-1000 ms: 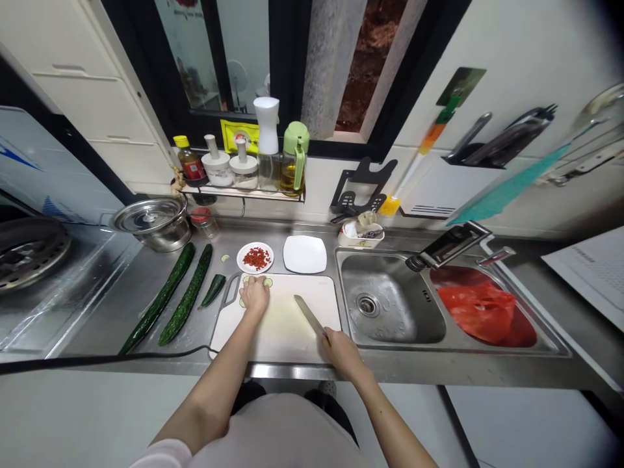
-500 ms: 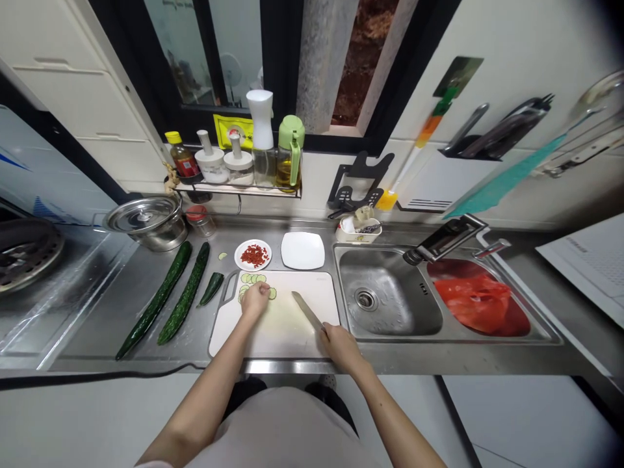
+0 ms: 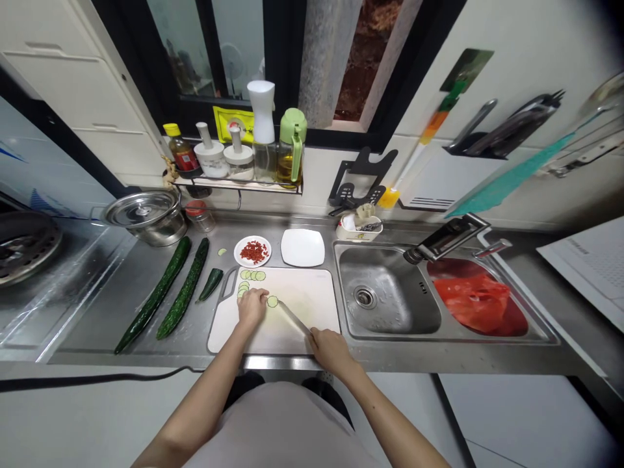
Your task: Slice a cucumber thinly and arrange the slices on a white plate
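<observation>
A white cutting board [image 3: 307,299] lies on the steel counter in front of me. My left hand [image 3: 252,305] rests on its left half with fingers curled down over cucumber slices [image 3: 253,276]; what is under the palm is hidden. One slice [image 3: 272,301] lies just right of that hand. My right hand [image 3: 330,344] is closed round the handle of a knife [image 3: 294,318], whose blade points up-left toward the slice.
Two whole cucumbers [image 3: 168,292] and a cut piece [image 3: 210,285] lie left of the board. Behind it stand a plate of chopped red chilli [image 3: 253,251] and an empty white plate [image 3: 302,247]. A sink [image 3: 385,292] sits right, a pot [image 3: 146,218] back left.
My left hand has drawn back toward me along the board, uncovering more slices. The knife in my right hand has swung left, closer to the left hand.
</observation>
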Demonstrator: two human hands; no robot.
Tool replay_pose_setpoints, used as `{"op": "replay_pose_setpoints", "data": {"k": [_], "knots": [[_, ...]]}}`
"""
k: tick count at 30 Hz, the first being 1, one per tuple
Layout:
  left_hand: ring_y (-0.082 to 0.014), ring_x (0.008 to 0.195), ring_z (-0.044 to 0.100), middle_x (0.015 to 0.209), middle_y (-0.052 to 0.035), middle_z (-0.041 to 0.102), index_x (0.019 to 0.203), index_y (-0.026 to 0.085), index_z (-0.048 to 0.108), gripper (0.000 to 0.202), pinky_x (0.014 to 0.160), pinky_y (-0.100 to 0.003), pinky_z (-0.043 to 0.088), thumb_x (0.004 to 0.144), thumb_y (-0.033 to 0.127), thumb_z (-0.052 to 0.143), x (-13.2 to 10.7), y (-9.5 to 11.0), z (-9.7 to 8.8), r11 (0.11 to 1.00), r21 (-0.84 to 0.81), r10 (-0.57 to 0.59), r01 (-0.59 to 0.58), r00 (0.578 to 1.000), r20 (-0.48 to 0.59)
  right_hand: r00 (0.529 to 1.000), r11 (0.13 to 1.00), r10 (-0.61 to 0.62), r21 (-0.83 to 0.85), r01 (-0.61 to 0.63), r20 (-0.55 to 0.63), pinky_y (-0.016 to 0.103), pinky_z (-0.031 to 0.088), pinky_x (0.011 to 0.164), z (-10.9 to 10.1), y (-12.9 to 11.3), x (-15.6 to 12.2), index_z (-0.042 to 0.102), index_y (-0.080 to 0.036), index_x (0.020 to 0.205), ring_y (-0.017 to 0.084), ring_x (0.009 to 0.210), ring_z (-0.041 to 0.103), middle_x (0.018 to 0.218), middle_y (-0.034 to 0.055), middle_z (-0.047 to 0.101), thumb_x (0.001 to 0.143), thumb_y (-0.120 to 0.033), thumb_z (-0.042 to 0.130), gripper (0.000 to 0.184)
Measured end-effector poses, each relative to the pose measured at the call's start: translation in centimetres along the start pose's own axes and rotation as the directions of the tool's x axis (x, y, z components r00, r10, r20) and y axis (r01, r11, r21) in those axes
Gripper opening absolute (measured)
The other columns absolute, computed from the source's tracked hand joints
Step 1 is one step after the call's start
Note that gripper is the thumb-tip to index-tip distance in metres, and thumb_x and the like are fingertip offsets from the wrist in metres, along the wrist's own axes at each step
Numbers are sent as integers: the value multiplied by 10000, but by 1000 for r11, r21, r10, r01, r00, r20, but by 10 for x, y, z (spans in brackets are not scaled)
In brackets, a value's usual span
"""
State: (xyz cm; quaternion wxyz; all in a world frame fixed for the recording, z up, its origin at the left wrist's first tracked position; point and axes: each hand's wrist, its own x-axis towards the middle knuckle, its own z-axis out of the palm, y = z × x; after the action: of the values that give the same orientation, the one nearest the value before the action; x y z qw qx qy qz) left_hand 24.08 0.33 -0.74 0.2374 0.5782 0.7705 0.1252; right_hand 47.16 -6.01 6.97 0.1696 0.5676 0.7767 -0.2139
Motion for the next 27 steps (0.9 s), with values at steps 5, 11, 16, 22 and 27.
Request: {"op": "replay_pose_setpoints", "data": {"k": [5,11,16,22,27], "knots": [[-253,1039,551,1048,-45,679,957,298,720,250,885,-382,360,860,258,493,0,0,0,999,33,0,-1,1000,17,1000,1000,6,5,-6,16,322,418,773,-1,-1,3,621,-171,1040,250,947,647,975,144,694,956,-302,314,344],[-249,1024,554,1033,-45,676,939,294,721,261,876,-379,359,853,231,482,-1,3,-1,999,34,9,-10,1000,19,1000,1000,-12,-1,12,25,324,424,771,-5,-4,7,633,-160,1034,255,951,649,983,153,693,949,-275,320,344],[-251,1027,551,1034,-43,674,934,286,715,260,872,-381,359,852,228,476,-2,4,-2,999,42,10,-11,1000,27,999,999,-16,-28,18,46,331,431,765,-6,-6,9,622,-153,1057,259,958,648,987,155,692,937,-240,316,339],[-248,1029,548,1045,-35,670,942,293,707,270,864,-384,360,856,227,459,-2,4,-2,998,56,7,-9,999,39,998,999,-25,-41,28,60,336,442,756,-6,-7,10,619,-137,1056,268,958,650,982,162,690,914,-197,336,322],[-248,1037,541,1042,-38,669,939,290,706,273,872,-388,354,862,228,451,-2,4,-2,999,52,7,-9,999,40,997,998,-32,-51,36,72,345,455,757,-6,-7,13,616,-136,1061,272,963,653,983,173,688,911,-173,346,311]]}}
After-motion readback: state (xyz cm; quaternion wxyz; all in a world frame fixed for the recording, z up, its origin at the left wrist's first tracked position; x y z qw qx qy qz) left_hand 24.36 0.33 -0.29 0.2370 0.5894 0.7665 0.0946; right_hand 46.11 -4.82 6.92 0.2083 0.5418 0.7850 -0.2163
